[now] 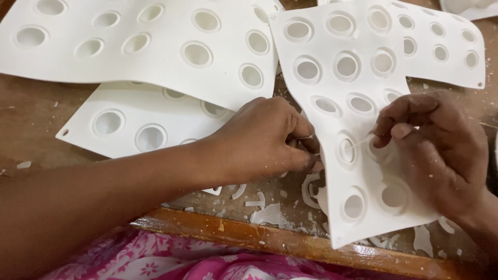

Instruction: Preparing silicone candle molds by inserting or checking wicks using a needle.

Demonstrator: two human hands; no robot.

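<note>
View from above of a wooden table [31,111] bearing several white moulded sheets with rows of round cups. The nearest sheet [358,171] lies at 4 o'clock in the view, its lower corner hanging over the table's front edge [270,236] toward the person, which brings the cups within close reach of both hands. The left hand [264,140], near the centre, is curled narrowly on a thin tool [307,138] at the sheet's left border; only a short bright length shows between the fingers, so what kind of tool it is cannot be told. The right hand [438,148], at 3 o'clock, rests on the sheet with thumb and forefinger pinched close beside a cup [346,150], apparently steadying the sheet; a fine thread-like line seems to run from the fingertips toward that cup, though whether it is gripped cannot be told. Two more sheets overlap at 11 o'clock [145,46] and 9 o'clock [129,124], and another lies at 1 o'clock [446,49], set back from the worked one. White scraps [270,213] litter the table at 6 o'clock, below the hands. Pink flowered cloth [207,262] fills the bottom edge.
</note>
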